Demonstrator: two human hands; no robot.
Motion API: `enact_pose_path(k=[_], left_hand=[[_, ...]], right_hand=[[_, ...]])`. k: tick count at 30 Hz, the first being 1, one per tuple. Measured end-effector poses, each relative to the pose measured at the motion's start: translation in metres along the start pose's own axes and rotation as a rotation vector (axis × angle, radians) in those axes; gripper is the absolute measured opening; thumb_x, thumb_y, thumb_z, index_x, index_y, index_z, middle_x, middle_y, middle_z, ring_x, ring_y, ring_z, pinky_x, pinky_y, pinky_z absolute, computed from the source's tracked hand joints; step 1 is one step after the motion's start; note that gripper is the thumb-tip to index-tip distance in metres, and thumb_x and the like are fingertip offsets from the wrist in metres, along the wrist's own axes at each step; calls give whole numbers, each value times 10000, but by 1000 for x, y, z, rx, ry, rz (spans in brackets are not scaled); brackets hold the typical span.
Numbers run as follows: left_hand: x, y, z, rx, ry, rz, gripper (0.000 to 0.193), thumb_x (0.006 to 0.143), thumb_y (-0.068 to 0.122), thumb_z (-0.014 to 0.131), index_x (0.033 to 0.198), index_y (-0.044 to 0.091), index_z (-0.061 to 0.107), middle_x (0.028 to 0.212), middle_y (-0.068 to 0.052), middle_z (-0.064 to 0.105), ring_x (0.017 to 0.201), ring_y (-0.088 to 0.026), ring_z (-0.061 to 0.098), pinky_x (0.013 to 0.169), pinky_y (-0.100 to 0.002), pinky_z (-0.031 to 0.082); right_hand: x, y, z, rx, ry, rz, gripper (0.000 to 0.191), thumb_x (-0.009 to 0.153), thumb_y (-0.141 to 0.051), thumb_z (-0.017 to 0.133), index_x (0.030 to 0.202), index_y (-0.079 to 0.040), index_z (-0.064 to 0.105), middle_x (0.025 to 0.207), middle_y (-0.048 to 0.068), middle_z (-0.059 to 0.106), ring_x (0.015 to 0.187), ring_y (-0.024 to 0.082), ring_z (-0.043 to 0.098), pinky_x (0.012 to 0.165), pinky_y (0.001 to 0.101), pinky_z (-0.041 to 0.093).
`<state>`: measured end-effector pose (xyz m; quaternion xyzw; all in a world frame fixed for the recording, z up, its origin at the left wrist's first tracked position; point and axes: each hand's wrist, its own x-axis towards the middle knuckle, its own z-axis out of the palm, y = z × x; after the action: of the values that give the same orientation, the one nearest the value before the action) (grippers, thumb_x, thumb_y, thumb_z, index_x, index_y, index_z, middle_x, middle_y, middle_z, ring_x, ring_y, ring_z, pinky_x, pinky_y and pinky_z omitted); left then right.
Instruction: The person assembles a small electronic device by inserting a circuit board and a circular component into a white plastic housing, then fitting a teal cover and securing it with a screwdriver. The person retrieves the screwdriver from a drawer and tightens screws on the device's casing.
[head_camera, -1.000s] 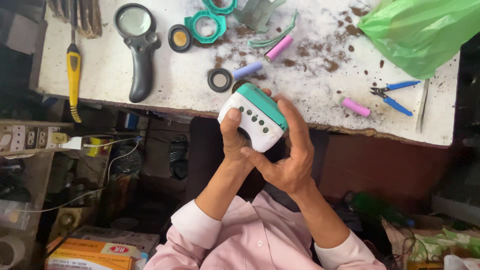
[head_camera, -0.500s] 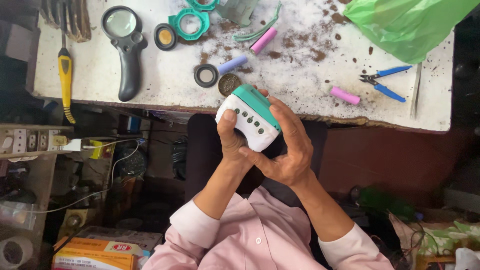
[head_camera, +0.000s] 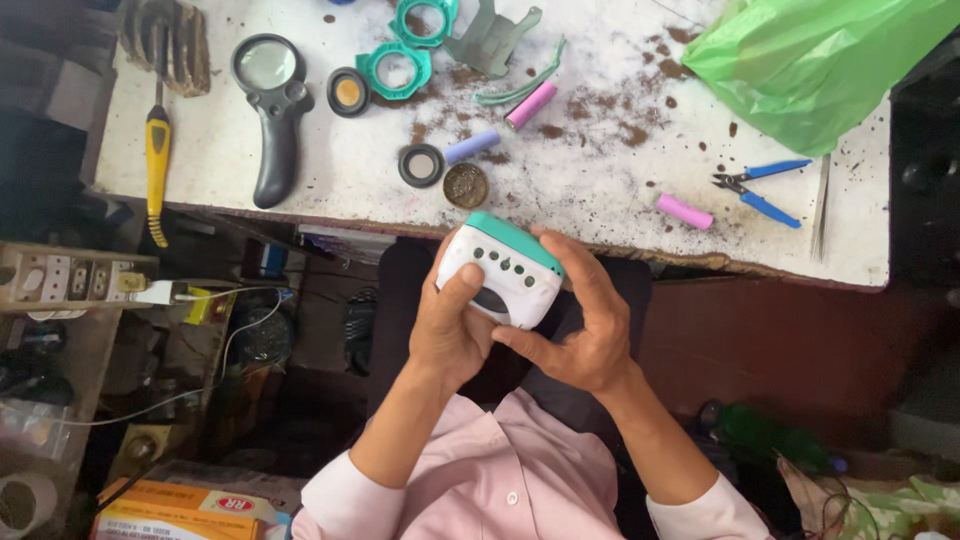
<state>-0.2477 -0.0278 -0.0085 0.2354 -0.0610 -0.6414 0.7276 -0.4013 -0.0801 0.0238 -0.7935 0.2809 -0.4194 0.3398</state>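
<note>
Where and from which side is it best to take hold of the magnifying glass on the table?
Probably by the black handle of the magnifying glass, coming from above near the table edge. It lies flat, handle toward the person, lens away, with bare table on both sides.

Table edge (head_camera: 620, 255) just ahead, round cap (head_camera: 466, 185) nearest, gaps seemingly between parts

On the bench (head_camera: 620, 215) I see a black magnifier (head_camera: 272, 105), teal rings (head_camera: 395, 68) and pink cylinders (head_camera: 684, 211). Blue-handled cutters (head_camera: 760, 187) lie near a green plastic bag (head_camera: 810, 60). A yellow-handled tool (head_camera: 157, 155) sits at the left edge.
</note>
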Motion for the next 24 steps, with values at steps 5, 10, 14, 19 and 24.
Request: enact_pose_path(k=[5, 10, 14, 19, 24], left_hand=[[-10, -3, -10, -116, 94, -88, 693, 869, 399, 822, 1377, 21, 540, 1239, -109, 681, 1158, -246, 660, 1006, -412, 556], [-7, -2, -19, -238, 188, -117, 662, 864, 463, 780, 1354, 77, 558, 1235, -62, 686, 1165, -217, 663, 1037, -397, 551], [0, -2, -23, -306, 156, -101, 606, 840, 430, 790, 1317, 125, 576, 1194, -51, 700, 1123, -222, 679, 993, -408, 565], [7, 1, -23, -291, 82, -53, 557, 906, 319, 816, 1348, 80, 575, 1180, -87, 684, 1077, -234, 684, 936, -399, 566], [8, 6, -23, -269, 105, -16, 590, 829, 296, 806, 1320, 60, 579, 1166, -117, 694, 1067, -259, 691, 952, -418, 586]], right_hand=[[5, 1, 7, -142, -7, -176, 898, 777, -300, 940, 1463, 16, 453, 1459, 245, 553, 1348, 395, 609, 1137, 466, 537], [17, 2, 13, -146, -85, -296, 908, 774, -260, 952, 1476, -25, 427, 1502, 243, 500, 1393, 430, 553, 1169, 508, 513], [24, 1, 17, -158, -137, -352, 874, 778, -203, 959, 1462, -60, 434, 1515, 209, 487, 1430, 440, 508, 1201, 546, 476], [32, 5, 17, -154, -227, -337, 847, 815, -187, 950, 1472, -78, 428, 1570, 172, 453, 1501, 439, 440, 1253, 543, 439], [33, 0, 17, -106, -313, -290, 879, 780, -249, 920, 1497, -96, 436, 1585, 156, 418, 1519, 445, 383, 1282, 557, 380]])
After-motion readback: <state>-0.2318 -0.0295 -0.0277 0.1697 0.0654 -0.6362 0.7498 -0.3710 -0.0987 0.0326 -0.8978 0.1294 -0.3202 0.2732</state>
